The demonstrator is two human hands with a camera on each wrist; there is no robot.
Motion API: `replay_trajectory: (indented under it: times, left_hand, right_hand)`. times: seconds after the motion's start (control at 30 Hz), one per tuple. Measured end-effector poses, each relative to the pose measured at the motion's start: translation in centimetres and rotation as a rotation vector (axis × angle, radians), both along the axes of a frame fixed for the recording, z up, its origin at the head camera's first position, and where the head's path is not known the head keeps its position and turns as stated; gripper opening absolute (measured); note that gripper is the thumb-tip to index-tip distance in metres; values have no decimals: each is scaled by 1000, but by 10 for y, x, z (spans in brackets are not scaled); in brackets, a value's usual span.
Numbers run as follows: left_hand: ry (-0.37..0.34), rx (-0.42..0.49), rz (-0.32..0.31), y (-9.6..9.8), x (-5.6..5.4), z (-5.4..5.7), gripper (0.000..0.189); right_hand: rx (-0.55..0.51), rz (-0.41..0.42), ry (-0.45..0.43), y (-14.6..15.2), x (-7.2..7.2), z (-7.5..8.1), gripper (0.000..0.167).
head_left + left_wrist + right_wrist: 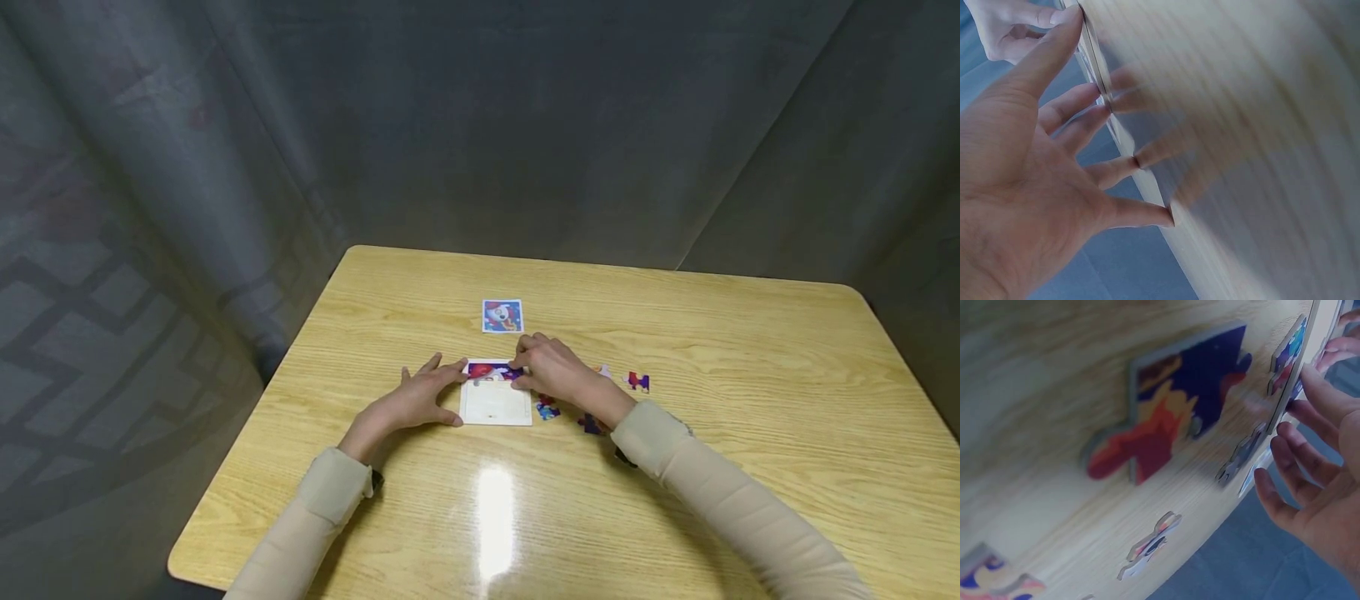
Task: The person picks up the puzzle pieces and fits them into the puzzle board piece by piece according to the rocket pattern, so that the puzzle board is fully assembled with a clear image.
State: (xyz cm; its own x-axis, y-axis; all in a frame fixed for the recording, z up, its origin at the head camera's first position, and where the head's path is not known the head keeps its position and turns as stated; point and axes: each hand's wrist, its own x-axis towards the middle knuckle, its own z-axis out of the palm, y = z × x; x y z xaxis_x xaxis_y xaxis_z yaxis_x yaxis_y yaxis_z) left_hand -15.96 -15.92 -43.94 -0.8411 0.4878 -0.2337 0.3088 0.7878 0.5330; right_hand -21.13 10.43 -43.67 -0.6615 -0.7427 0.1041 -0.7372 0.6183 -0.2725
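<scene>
A white puzzle board (495, 406) lies flat on the table, with red, white and purple puzzle pieces (487, 372) along its top strip. My left hand (420, 400) braces the board's left side, its thumb at the lower corner and its index fingertip at the upper one. In the left wrist view those fingers (1072, 128) are spread, with fingertips down on the tabletop. My right hand (555, 367) pinches a dark purple puzzle piece (516, 372) at the board's upper right, between thumb and fingers. Its fingers partly hide that piece.
Loose puzzle pieces lie right of the board: a blue-and-red one (547, 408), a dark one (591, 425) under the right forearm, a red-and-purple one (638, 382) farther out. A small picture card (502, 317) lies behind the board. Dark curtains (510, 125) hang beyond the table (750, 350).
</scene>
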Motion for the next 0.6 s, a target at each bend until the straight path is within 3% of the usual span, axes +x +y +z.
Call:
replay_trajectory:
  times: [0.4, 0.5, 0.6]
  left_hand:
    - [2, -4, 2, -1, -3, 0, 66]
    - [-1, 2, 1, 1, -4, -1, 66]
    - [1, 10, -2, 2, -5, -3, 67]
  right_hand:
    - [-8, -9, 45, 0, 3, -2, 34]
    - [-22, -14, 60, 10, 0, 0, 33]
    - [-68, -71, 84, 28, -3, 4, 28]
